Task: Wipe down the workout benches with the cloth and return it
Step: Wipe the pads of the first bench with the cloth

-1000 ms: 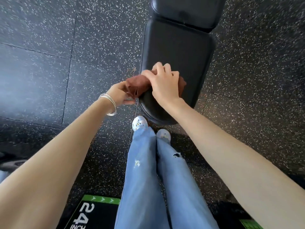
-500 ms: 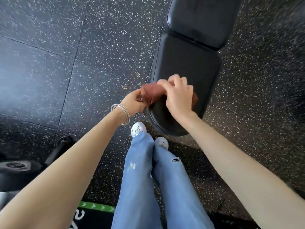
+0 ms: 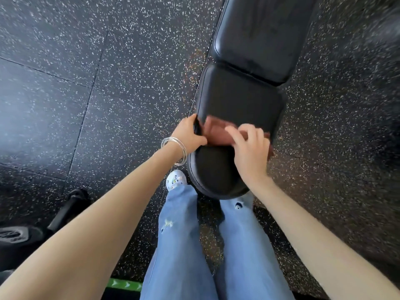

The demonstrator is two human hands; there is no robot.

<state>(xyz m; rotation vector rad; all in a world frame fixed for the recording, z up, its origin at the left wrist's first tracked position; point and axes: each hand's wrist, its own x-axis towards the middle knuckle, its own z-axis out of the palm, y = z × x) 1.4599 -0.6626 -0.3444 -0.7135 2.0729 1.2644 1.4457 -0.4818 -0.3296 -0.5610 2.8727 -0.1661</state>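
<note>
A black padded workout bench (image 3: 240, 98) runs from the centre up to the top right. Its rounded seat end (image 3: 214, 169) is just in front of my legs. A reddish-brown cloth (image 3: 216, 132), blurred, lies across the seat pad. My right hand (image 3: 249, 148) sits on top of the cloth with its fingers curled over it. My left hand (image 3: 187, 135), with silver bangles on the wrist, grips the left edge of the seat pad right beside the cloth's left end.
Black speckled rubber floor tiles (image 3: 108, 83) surround the bench. A dark piece of gym equipment with a handle (image 3: 69, 206) lies at the lower left. A box edge with green markings (image 3: 124, 285) shows at the bottom. My jeans and a white shoe (image 3: 175, 179) stand at the bench end.
The view has shifted, so the bench sits further right and higher. Both hands stayed at the cloth. My left hand went from pinching the cloth's end to gripping the pad edge.
</note>
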